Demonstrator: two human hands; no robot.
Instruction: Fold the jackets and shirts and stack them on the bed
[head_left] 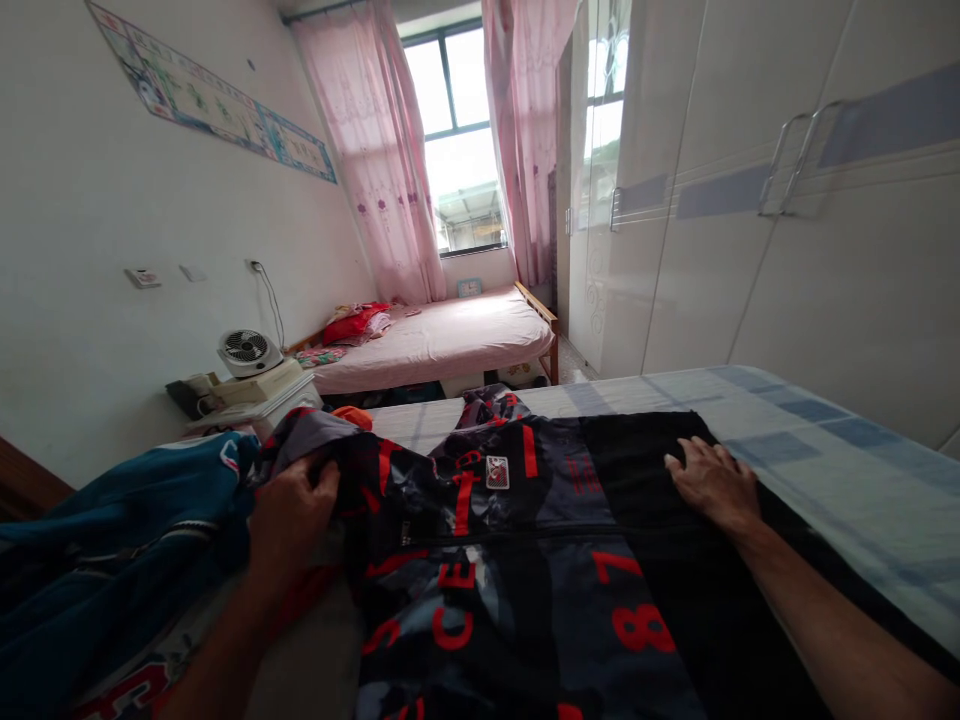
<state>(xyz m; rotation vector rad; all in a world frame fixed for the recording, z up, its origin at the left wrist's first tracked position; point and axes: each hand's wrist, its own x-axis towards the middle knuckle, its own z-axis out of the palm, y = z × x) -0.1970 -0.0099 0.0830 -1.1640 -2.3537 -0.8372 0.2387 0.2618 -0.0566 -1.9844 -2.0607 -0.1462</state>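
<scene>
1. Across the near side of the view, from the centre down to 6 o'clock, a dark jacket [517, 590] with red lettering lies spread on a pale blue patterned sheet [795, 450].
2. Toward 8 o'clock, the left hand [295, 500] has its fingers curled nearly closed, gripping a grey-and-black fold at that end of the jacket; the forearm comes up from about 7 o'clock.
3. Toward 4 o'clock, the right hand [716, 485] lies palm down on the jacket's plain black section, fingers extended and a little apart, pressing on the cloth with nothing grasped.
4. Between the hands, a zip [517, 533] runs across the jacket, roughly from 9 to 3 o'clock. Beyond it sits a small pale-edged patch [497, 473]; on the near side the red characters "CE" and "87" lie sideways.
5. Farther out at 8 o'clock, a teal garment [112, 535] lies bunched just beside the jacket, past the left hand.
6. Around the room, a white fan [251, 348] stands at 9 o'clock, a far bed [457, 335] with a pink sheet stretches beyond the jacket near the centre, a window [465, 90] shows at 12 o'clock, and a pale wardrobe [847, 270] fills 2 o'clock.
</scene>
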